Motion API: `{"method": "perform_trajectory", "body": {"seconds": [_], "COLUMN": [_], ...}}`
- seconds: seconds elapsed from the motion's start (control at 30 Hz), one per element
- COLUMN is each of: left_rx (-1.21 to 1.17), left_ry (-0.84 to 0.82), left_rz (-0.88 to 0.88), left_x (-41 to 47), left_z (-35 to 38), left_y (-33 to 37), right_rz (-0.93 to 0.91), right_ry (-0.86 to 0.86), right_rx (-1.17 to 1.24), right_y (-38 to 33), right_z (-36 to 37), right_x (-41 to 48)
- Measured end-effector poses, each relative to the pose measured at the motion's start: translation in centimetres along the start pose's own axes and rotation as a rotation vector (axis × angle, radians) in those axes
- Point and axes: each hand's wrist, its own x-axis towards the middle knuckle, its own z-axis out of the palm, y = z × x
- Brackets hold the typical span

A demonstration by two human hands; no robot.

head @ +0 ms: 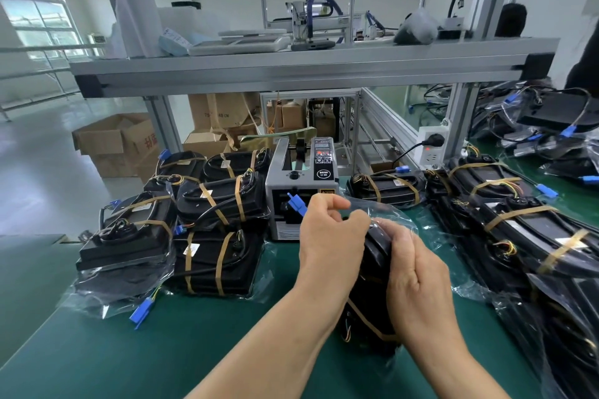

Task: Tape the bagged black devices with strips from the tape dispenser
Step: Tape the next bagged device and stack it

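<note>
A bagged black device point(372, 298) stands on edge on the green table point(136, 359) between my hands, with one tan tape strip across its lower part. My left hand point(330, 236) pinches the clear bag's loose top near the device's upper end. My right hand point(418, 278) grips the device's right side with curled fingers. The grey tape dispenser point(301, 185) stands just behind my left hand. A blue connector point(296, 202) sticks up in front of the dispenser's outlet.
Taped bagged devices are stacked at the left point(210, 230) and in rows at the right point(518, 230). An untaped bagged one point(123, 249) lies at the far left. An aluminium shelf frame point(291, 71) spans overhead. Cardboard boxes point(116, 142) sit on the floor beyond.
</note>
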Motion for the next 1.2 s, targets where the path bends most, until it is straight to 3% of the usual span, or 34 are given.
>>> {"method": "perform_trajectory", "body": {"seconds": [0.13,0.4,0.67,0.73,0.87,1.03,1.13,1.2], "left_rx": [0.074,-0.101,-0.161,-0.136,0.034,0.298,0.098,0.037], "left_ry": [-0.025,0.01,-0.085,-0.069,0.031,-0.241,-0.531,-0.605], "left_rz": [0.013,0.039,0.072,0.111,0.129,0.161,0.14,0.171], "left_x": [-0.4,0.4,0.2,-0.3,-0.4,0.9,1.8,1.9], "left_z": [0.1,-0.3,-1.6,-2.9,-5.6,-6.7,-7.5,-8.1], "left_y": [-0.2,-0.3,-1.1,-2.3,-4.9,-5.1,-4.2,-4.0], "right_rz": [-0.004,-0.004,0.112,0.149,0.228,0.191,0.191,0.18], "right_ry": [-0.012,-0.022,-0.226,-0.182,-0.174,-0.28,-0.366,-0.458], "right_rx": [-0.012,0.022,0.015,0.084,0.451,0.671,0.75,0.739], "right_y": [0.1,-0.3,0.3,0.9,2.3,3.3,4.0,4.3], "right_z": [-0.2,-0.2,-1.4,-2.0,-3.2,-2.3,-1.8,-2.4], "right_x": [0.1,-0.2,1.3,2.1,2.3,0.9,0.3,0.2]}}
